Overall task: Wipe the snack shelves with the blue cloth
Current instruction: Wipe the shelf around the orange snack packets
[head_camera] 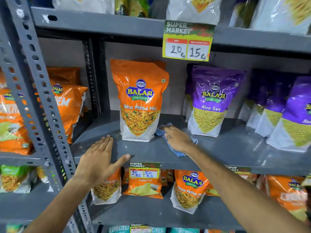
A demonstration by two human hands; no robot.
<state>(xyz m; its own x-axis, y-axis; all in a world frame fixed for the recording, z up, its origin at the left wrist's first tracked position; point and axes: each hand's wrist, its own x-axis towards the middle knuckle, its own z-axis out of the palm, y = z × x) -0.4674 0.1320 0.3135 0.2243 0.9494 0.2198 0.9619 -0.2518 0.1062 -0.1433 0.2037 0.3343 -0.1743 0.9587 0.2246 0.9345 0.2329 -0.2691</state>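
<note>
From the head view, your right hand (176, 137) lies palm-down on the blue cloth (170, 142), pressing it flat against the grey middle shelf (227, 148) in the bare gap between the orange Tikha Mitha Mix pouch (139, 100) and the purple Aloo Sev pouch (210, 101). The fingers lie over the cloth instead of pinching it, and cloth edges show at the fingertips, beside the wrist and toward the shelf lip. Your left hand (101, 158) is empty and spread flat on the same shelf's front edge, thumb out along the lip just above the 90/50 price tag (144, 170); it looks to be steadying you.

You are wiping the gap between these 2 pouches. To do it well, keep the whole palm loaded so the cloth travels with the hand and does not bunch up under it. Sweep from the back wall toward the lip, and overlap each pass. The orange pouch's base sits just beside the cloth, so it could tip if nudged; steady or shift it with your free hand to reach the strip beneath. The shelf to the right holds more purple pouches (292, 113), probably unwiped.
</note>
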